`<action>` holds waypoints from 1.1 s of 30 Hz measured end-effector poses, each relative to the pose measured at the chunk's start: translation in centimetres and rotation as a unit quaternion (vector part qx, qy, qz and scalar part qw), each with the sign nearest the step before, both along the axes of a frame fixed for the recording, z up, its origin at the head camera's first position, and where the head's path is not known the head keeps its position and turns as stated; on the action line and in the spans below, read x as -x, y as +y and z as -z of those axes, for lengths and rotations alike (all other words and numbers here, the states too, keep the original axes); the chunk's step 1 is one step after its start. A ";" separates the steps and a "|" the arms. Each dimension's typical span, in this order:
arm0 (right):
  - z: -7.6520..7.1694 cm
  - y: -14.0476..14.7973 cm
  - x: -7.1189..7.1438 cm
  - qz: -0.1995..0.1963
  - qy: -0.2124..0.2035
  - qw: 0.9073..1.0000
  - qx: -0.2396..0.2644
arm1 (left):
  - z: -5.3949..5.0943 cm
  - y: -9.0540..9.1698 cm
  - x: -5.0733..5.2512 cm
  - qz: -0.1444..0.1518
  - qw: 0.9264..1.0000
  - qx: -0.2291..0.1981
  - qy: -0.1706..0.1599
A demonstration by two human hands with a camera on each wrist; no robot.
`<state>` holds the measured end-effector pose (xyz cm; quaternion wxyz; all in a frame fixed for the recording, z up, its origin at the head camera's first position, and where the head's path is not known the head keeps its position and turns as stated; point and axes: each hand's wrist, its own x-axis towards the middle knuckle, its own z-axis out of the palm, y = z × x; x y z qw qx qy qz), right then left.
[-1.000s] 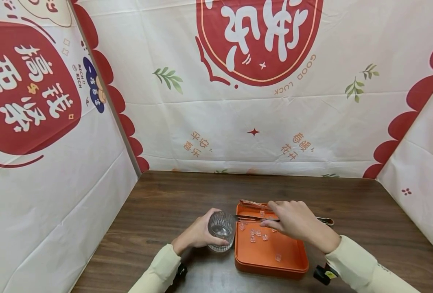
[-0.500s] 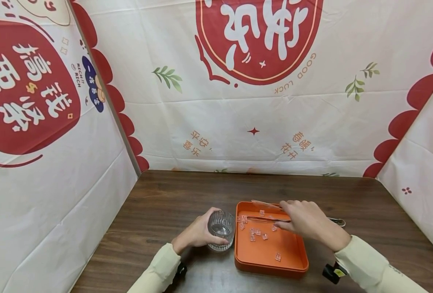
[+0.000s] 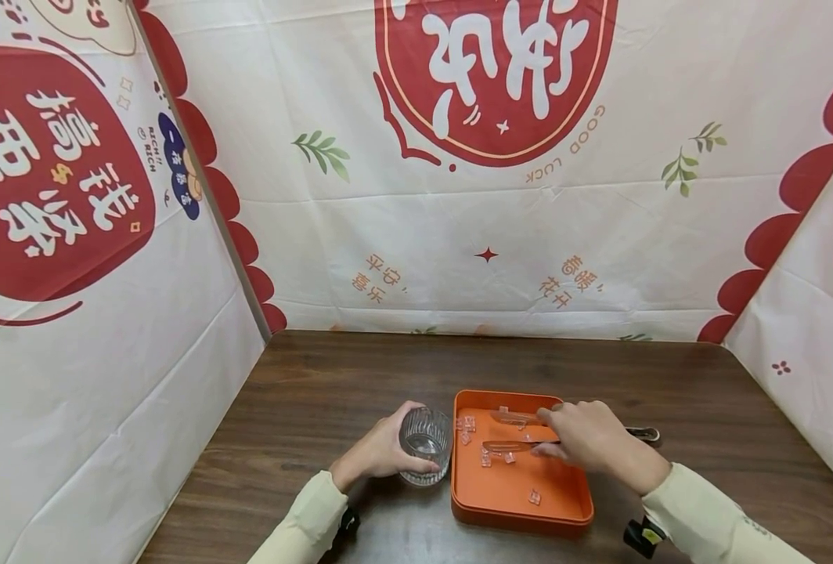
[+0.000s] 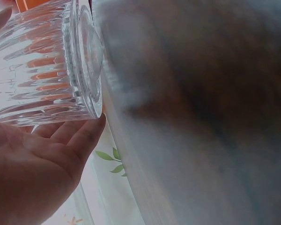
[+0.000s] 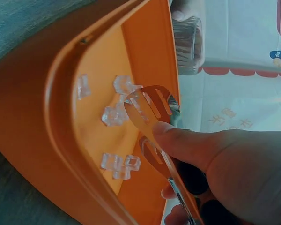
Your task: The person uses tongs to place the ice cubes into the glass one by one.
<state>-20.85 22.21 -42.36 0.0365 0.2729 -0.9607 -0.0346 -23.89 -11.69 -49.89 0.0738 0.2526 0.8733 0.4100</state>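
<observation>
Shiny slotted metal tongs [image 3: 518,446] hung parted over small clear cubes [image 3: 535,497] in the rectangular orange box [image 3: 494,495], held by your right grip [image 3: 591,433], which was curled round them. Your left grip [image 3: 391,446] was curled round a clear ribbed glass tumbler [image 3: 427,435] just beside the box.

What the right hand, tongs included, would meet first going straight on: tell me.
Probably the clear cubes in the orange tray, towards the glass; the tongs in the right hand could pass above them, as their height is unclear.
</observation>
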 end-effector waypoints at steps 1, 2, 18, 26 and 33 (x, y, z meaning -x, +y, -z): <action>0.1 0.0 0.0 0.001 -0.002 1.000 -0.002 | 0.0 0.0 0.0 0.001 1.000 -0.001 0.000; 0.2 0.0 0.0 0.001 -0.003 1.000 -0.004 | 0.0 0.0 0.0 0.001 1.000 -0.001 0.001; 0.9 -0.3 0.1 0.000 0.001 1.000 -0.020 | -0.1 0.0 0.0 -0.001 1.000 0.000 0.005; 1.2 -0.4 0.3 0.007 0.006 1.000 -0.025 | 0.2 0.0 0.0 0.000 1.000 -0.003 0.004; 1.3 -0.4 0.8 0.016 0.013 1.000 -0.022 | 0.0 0.0 0.1 0.001 1.000 -0.002 0.006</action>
